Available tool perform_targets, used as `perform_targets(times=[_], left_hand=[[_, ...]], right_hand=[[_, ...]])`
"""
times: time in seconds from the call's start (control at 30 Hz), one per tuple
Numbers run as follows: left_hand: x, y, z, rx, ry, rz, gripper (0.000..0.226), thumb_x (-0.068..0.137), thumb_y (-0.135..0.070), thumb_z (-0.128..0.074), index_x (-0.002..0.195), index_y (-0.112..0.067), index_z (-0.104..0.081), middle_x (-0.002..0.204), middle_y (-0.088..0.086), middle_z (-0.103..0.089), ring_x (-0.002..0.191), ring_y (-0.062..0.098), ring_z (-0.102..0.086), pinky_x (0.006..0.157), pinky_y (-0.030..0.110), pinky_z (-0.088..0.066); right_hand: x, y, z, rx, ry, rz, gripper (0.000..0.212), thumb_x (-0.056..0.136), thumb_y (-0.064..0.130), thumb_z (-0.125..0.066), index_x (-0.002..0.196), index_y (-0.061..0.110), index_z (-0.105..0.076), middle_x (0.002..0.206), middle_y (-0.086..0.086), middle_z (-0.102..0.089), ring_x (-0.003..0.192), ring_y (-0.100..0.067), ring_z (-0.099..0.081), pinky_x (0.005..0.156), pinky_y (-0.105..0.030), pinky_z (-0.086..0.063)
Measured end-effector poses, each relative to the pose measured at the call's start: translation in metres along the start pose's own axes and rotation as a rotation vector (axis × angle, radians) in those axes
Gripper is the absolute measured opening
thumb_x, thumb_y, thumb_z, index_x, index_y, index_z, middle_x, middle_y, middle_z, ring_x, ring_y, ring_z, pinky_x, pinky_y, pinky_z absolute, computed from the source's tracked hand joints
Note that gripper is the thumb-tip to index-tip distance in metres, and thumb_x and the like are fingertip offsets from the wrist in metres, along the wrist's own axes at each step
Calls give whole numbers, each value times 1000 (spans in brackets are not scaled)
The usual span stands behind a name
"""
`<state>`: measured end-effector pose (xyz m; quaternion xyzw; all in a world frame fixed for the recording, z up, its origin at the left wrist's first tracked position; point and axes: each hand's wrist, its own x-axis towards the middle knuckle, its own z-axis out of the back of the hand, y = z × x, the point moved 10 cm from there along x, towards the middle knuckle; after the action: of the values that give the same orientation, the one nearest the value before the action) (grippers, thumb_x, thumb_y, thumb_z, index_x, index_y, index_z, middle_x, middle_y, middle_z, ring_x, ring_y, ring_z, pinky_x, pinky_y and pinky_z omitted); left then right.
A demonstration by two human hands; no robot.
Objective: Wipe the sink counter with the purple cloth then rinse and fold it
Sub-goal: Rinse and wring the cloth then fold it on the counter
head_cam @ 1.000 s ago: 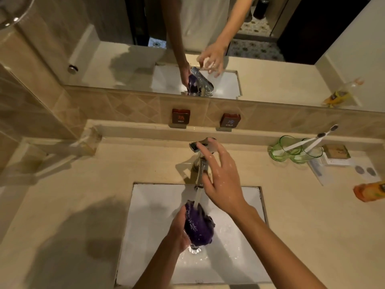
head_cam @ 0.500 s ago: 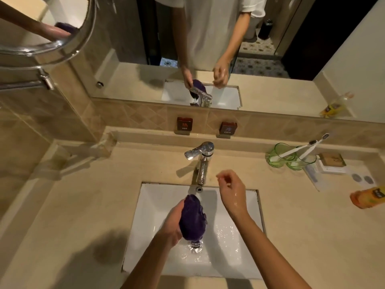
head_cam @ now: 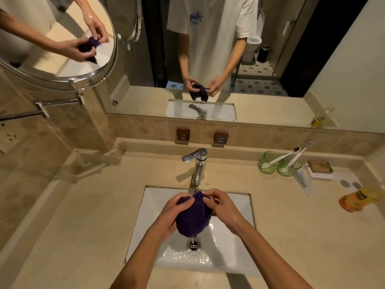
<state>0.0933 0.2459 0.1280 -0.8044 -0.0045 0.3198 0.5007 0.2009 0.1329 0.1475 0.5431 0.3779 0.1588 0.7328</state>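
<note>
A beige worktop [head_cam: 83, 205] runs wall to wall, with a wide mirror [head_cam: 291, 59] above its tiled back ledge and a round mirror [head_cam: 62, 65] on an arm at the left. Sunk into the worktop is a white sink [head_cam: 150, 226], wet, with a chrome drain [head_cam: 193, 248] at its middle. Over the basin both hands hold the cloth [head_cam: 192, 220], a dark purple wet bunch hanging just above the drain. The left hand [head_cam: 169, 215] has its grip closed around the cloth's left side; the right hand [head_cam: 223, 207] pinches the top edge between fingertips. A thin trickle falls from the cloth's low end. Behind the sink stands a chrome tap [head_cam: 198, 163]. At the right, two green cups [head_cam: 279, 165] hold toothbrushes [head_cam: 291, 155], beside a soap box [head_cam: 319, 168] and an orange bottle [head_cam: 354, 200].
</note>
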Motion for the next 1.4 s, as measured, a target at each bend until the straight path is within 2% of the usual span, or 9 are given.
perform_targets(times=[0.23,0.33,0.53,0.67,0.73,0.87,1.03,1.17,1.4], left_hand=[[-23,-30,11,48,-99,-147,17,97,-15,-70,109,-16,-81,111,2,-79,107,16,-74,84,38,-62],[-39,-52,15,124,-148,-246,18,96,-10,-68,96,-20,-84,96,-14,-79,94,3,-74,81,21,-58],[-49,-72,23,250,-147,-336,33,93,-6,-72,81,-34,-85,95,-6,-81,108,23,-72,84,17,-53],[-45,-68,27,617,-58,-207,19,79,-38,-86,97,-35,-84,157,4,-48,156,14,-26,114,28,-29],[-47,-71,20,754,38,-139,14,83,-33,-84,97,-35,-84,155,5,-51,158,13,-18,120,33,-22],[-47,-101,-1,1021,61,-169,28,75,-54,-84,93,-32,-84,132,-6,-63,140,9,-43,111,33,-35],[-52,-151,-51,819,44,-429,30,81,-22,-87,103,-19,-68,108,-1,-74,101,17,-70,86,31,-54],[-52,-164,-73,910,36,-558,21,85,-14,-81,103,-22,-73,92,1,-73,81,13,-65,79,33,-55],[-65,-201,-76,935,-86,-768,6,87,-22,-81,88,-17,-79,89,-4,-64,84,9,-59,75,21,-45]], right_hand=[[-19,38,23,-62,-38,140,8,95,6,-68,90,10,-62,80,-7,-61,67,-13,-58,65,-27,-55],[-24,50,28,-116,-22,172,7,96,6,-65,92,9,-62,87,-11,-67,74,-18,-65,69,-33,-61],[-35,101,46,-401,-182,427,24,85,8,-75,78,29,-66,91,5,-67,88,-7,-64,70,-26,-55],[-36,121,40,-341,-146,451,17,94,9,-67,87,23,-64,88,4,-71,83,-6,-66,69,-23,-56],[-39,132,29,-371,-84,484,15,99,10,-61,92,23,-62,90,5,-70,84,-6,-66,72,-24,-56],[-44,151,13,-509,-62,581,7,100,12,-58,98,19,-60,92,6,-68,88,-9,-64,74,-26,-56],[-50,167,9,-536,-75,636,10,91,8,-70,91,18,-72,86,8,-73,81,-7,-68,73,-19,-54],[-53,174,17,-487,-108,605,8,89,9,-73,91,17,-75,83,9,-74,81,-2,-68,72,-13,-52],[-57,186,34,-375,-104,516,16,95,12,-66,89,27,-63,90,4,-70,85,-9,-67,72,-16,-50]])
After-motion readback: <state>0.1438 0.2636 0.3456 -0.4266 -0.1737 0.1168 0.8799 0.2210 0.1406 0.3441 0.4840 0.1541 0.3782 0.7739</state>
